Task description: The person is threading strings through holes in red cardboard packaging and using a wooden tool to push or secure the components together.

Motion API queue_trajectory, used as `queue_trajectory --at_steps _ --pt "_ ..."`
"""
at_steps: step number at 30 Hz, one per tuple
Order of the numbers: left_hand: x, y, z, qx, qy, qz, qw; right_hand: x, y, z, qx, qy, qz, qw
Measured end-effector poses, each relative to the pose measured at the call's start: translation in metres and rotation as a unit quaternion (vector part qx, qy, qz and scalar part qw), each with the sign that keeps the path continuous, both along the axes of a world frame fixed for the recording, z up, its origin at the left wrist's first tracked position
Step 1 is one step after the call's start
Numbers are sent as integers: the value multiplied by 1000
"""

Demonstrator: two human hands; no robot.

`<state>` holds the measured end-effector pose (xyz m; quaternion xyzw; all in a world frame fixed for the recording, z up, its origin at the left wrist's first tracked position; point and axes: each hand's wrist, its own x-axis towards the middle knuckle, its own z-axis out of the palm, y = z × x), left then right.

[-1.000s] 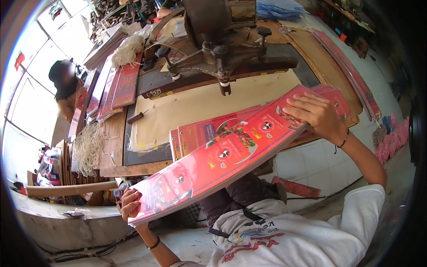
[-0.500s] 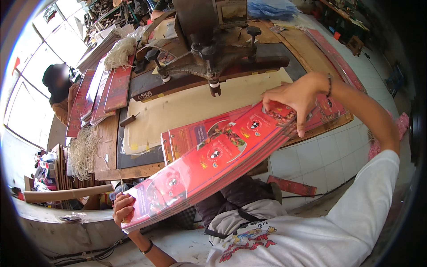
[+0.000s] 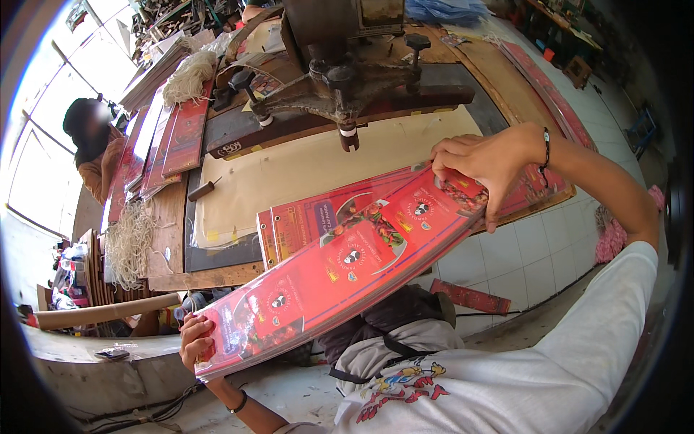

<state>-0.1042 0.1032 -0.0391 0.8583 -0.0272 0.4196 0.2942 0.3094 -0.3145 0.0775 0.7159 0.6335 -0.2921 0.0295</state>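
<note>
- Since the earlier frames, the right hand [image 3: 486,163] has shifted from the right edge of the frame toward the upper centre-right, and the near end of the stack of red printed sheets [image 3: 340,271] has come lower and further left.
- Stack position: it runs diagonally from the lower left of the frame to the centre-right, slightly bowed, its far end over the front edge of the wooden workbench [image 3: 206,277].
- Left hand [image 3: 195,346]: closed around the lower-left end of the stack, thumb on the printed face, fingers underneath.
- Right hand: fingers curled over the upper-right end of the stack, pressing on the top sheet; a dark bracelet [image 3: 547,148] sits on the wrist.
- A second pile of red sheets [image 3: 303,217] lies flat on the bench, just behind and partly under the held stack.
- A beige board [image 3: 303,170] covers the bench centre; a dark iron press [image 3: 347,79] stands above it at the top centre.
- A bundle of pale string [image 3: 130,242] hangs at the left bench edge.
- More red sheets [image 3: 170,141] lie in the upper left, beside a second person [image 3: 90,145].
</note>
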Motion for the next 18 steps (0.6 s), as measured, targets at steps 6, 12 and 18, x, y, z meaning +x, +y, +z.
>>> queue_trajectory --at_steps 6,12,18 --pt "3 1 4 4 -16 0 1000 -11 -8 0 42 -30 -11 999" --pt "12 1 46 70 -63 -1 996 -19 -14 -3 104 -34 -21 994" --pt "18 7 66 113 -68 9 991 -24 -18 0 153 -81 -7 985"
